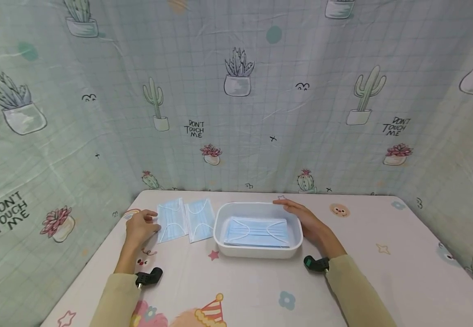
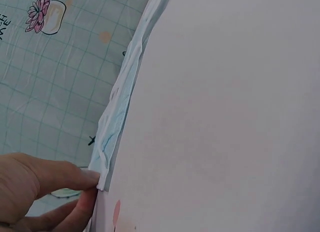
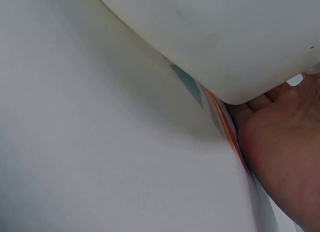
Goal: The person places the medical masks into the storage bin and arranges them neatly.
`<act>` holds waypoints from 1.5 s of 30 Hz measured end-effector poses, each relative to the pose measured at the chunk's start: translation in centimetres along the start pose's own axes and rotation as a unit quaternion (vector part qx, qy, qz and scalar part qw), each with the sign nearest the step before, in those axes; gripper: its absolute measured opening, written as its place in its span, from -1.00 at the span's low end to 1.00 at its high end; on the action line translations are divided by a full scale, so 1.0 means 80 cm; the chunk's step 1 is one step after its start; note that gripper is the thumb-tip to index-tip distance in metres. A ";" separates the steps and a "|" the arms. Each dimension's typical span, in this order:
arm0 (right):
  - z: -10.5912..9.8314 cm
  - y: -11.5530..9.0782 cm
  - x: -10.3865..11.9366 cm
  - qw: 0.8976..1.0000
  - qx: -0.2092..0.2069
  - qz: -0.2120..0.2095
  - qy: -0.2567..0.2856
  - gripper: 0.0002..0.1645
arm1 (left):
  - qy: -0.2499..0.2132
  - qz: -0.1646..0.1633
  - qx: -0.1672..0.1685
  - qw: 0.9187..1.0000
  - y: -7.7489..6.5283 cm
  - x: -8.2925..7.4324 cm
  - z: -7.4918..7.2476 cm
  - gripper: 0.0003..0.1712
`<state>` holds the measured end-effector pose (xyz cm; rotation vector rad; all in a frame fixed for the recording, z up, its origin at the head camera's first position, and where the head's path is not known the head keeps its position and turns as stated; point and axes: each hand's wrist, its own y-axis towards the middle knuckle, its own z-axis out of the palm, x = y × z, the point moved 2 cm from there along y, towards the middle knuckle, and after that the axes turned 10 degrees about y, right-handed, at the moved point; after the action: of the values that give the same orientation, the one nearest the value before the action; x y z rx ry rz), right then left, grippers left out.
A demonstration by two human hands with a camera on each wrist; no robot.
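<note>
Two light-blue face masks with white ear loops, the left mask [image 1: 172, 221] and the right mask [image 1: 200, 220], lie side by side on the table. My left hand [image 1: 140, 227] is at the left mask's outer edge; in the left wrist view its thumb [image 2: 80, 178] meets a mask corner [image 2: 103, 179]. A white plastic tub [image 1: 257, 252] stands to their right, holding a stack of similar masks [image 1: 257, 232]. Around the tub's far right corner lies my right hand [image 1: 303, 220], its fingers stretched along the back rim. The right wrist view shows the palm [image 3: 280, 137] against the tub's side.
A pale tabletop [image 1: 244, 290] with printed cartoon figures carries everything. Cactus-patterned curtains [image 1: 236, 118] enclose it at the back and both sides. Small black wrist devices sit on the left cuff [image 1: 148, 277] and right cuff [image 1: 316, 264].
</note>
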<state>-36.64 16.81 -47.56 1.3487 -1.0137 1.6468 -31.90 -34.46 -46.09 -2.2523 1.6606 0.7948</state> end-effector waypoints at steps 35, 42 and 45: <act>-0.003 -0.002 0.002 1.000 0.013 -0.004 -0.002 -0.47 | -0.137 -0.098 0.082 0.982 0.011 0.002 -0.018 -0.44; -0.002 0.000 0.003 1.000 0.014 -0.006 -0.008 -0.46 | -0.152 -0.098 0.086 0.980 0.007 0.003 -0.015 -0.37; -0.001 0.000 0.002 1.000 0.015 -0.006 -0.008 -0.46 | -0.152 -0.090 0.090 0.980 0.005 0.004 -0.014 -0.36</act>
<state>-36.67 16.91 -47.41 1.3875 -0.9916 1.6514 -31.90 -35.39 -45.25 -2.0055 1.3136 0.8573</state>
